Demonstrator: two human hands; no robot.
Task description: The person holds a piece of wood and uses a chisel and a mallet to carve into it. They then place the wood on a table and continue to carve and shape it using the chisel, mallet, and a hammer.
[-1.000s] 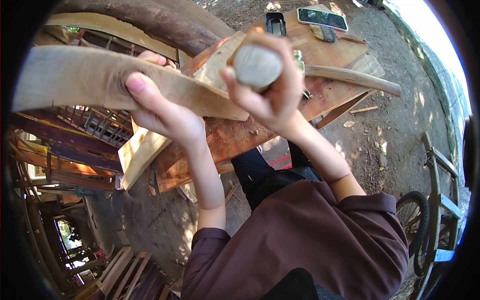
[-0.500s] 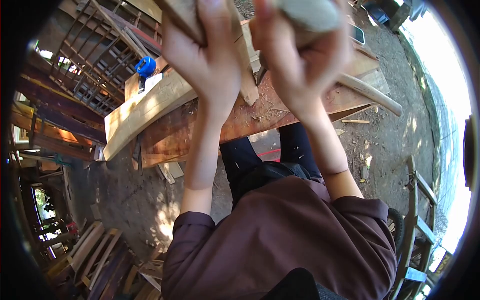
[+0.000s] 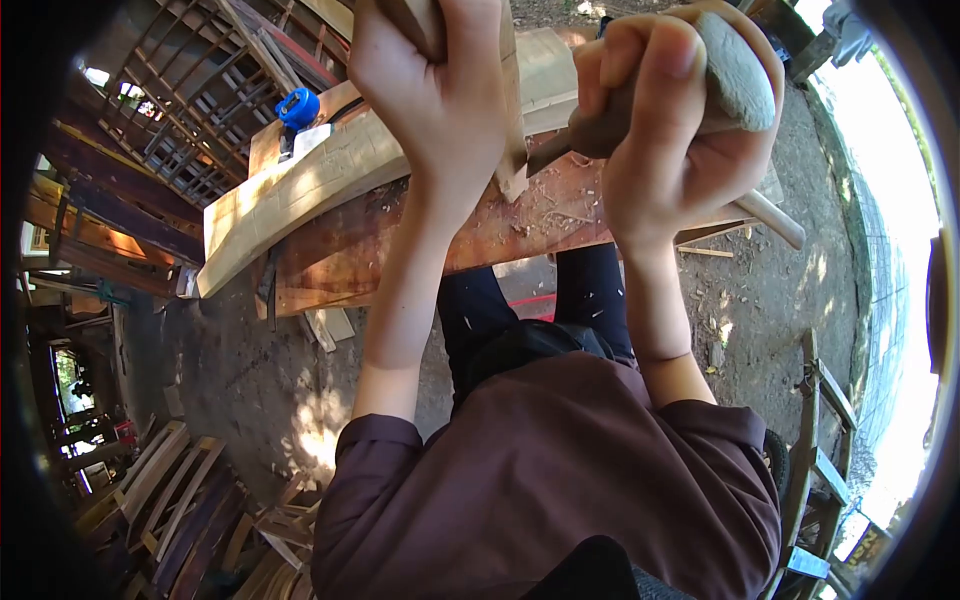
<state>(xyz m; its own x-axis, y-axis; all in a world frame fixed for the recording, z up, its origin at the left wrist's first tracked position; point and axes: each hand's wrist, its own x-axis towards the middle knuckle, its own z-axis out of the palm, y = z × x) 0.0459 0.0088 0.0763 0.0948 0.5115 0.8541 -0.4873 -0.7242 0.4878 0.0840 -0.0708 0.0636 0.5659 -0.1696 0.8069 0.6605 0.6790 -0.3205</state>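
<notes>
My left hand (image 3: 440,90) is closed around a narrow piece of wood (image 3: 512,130), whose squared lower end hangs over the workbench (image 3: 390,235). In my right hand (image 3: 670,130) is a bladed tool (image 3: 740,75) with a thick wooden handle and a pale, rounded butt end. Its dark blade points left, its tip right at the lower end of the wood. The fingers are wrapped round the handle with the thumb on top. My left fingertips lie beyond the upper edge of the view.
A long curved timber (image 3: 300,190) lies along the bench's left side, near a blue round object (image 3: 297,107). Wood shavings (image 3: 575,200) litter the bench top. A wooden tool handle (image 3: 770,218) juts past its right end. Curved wooden parts (image 3: 180,490) are stacked at lower left.
My right hand has moved right and down with the tool, bringing its blade into view beside the wood. My left hand and the piece of wood have shifted slightly right.
</notes>
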